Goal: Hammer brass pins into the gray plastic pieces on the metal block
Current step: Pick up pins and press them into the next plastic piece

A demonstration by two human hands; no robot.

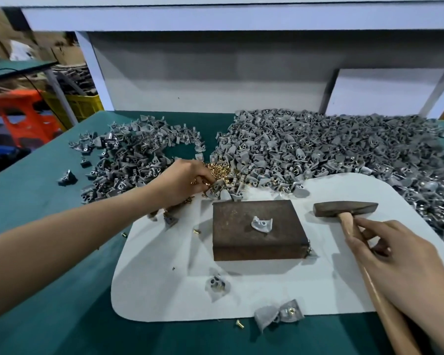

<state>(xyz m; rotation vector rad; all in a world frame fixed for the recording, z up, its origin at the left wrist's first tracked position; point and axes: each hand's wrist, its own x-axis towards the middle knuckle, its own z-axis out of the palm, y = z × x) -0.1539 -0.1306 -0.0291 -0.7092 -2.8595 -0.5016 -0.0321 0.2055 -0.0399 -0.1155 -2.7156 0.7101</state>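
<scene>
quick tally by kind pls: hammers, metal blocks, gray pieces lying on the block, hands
hammer: 1
metal block: 1
gray piece on the block: 1
hands: 2, left hand and right hand
total: 5

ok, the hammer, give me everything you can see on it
The hammer has a dark, dull metal head, long and tapering toward both ends, on a pale wooden handle. The head rests on the white mat, to the right of the metal block and apart from it. The handle runs toward the camera and rightward, leaving the picture at the bottom edge. The right hand holds the handle a little behind the head, with the thumb on its left side.
</scene>
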